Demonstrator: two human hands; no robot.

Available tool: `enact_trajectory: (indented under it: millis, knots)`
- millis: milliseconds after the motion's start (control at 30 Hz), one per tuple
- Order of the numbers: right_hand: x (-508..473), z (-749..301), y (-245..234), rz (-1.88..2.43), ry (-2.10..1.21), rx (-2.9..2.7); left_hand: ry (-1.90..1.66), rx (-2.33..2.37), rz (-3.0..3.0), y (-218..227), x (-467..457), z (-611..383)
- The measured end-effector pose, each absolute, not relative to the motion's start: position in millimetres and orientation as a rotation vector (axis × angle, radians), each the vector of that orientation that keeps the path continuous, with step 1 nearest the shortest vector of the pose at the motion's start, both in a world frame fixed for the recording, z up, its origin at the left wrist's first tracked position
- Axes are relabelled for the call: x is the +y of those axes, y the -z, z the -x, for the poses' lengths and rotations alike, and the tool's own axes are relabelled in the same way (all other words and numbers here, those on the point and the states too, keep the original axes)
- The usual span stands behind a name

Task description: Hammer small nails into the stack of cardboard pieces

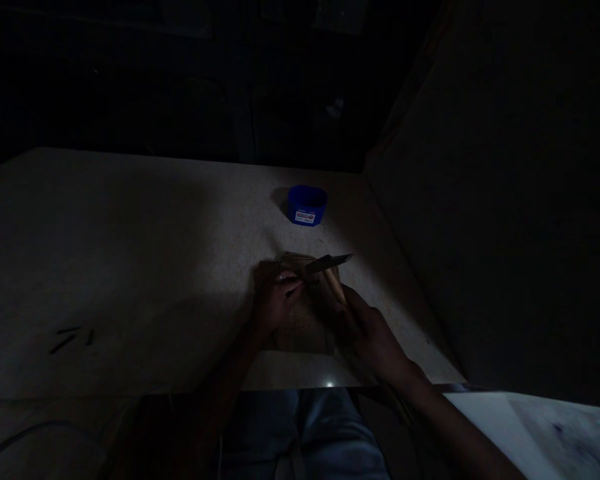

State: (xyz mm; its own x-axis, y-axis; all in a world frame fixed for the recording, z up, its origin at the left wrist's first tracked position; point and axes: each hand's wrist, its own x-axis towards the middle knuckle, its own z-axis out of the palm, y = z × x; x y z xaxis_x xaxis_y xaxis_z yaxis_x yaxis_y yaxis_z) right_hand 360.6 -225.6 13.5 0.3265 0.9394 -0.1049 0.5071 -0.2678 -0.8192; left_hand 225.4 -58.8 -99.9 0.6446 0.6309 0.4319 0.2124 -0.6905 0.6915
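The scene is very dark. My left hand (275, 297) is closed around the handle of a knife (329, 263) whose blade points right and slightly up. My right hand (365, 327) grips a pale, flat strip of wood or bamboo (333, 283) that lies under the blade. Both hands work over a small brown board or sheet (300, 328) lying on the light table (130, 253) near its front edge. The blade rests against the strip's far end.
A small blue tub with a label (307, 205) stands beyond the hands. Several dark slivers (70, 337) lie at the table's left front. A wall rises at the right. White paper (540, 427) sits at lower right. My jeans-covered lap (300, 433) shows below.
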Motion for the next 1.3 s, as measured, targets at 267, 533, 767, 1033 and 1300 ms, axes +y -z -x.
enact_trajectory:
  millis: [267, 533, 767, 1033, 1300]
  knots:
    - [-225.2, -364.8, -8.1, 1.847, -0.843, -1.227, -0.9, 0.679, -2.206, 104.8, -56.7, -225.6]
    - [-230.8, -359.3, 4.6, 1.613, -0.834, -0.815, -0.877, 0.692, -2.107, 102.6, -58.1, -226.4]
    - [-216.6, -333.7, 38.8, 1.432, -0.935, -0.457, -0.816, 0.664, -2.176, 93.8, -53.0, -231.6]
    - [-219.0, -330.3, 48.2, 1.387, -0.929, -0.424, -0.757, 0.679, -2.166, 92.6, -50.2, -235.7]
    - [-219.0, -331.0, 48.4, 1.404, -0.933, -0.433, -0.811, 0.711, -2.092, 92.9, -52.3, -237.7]
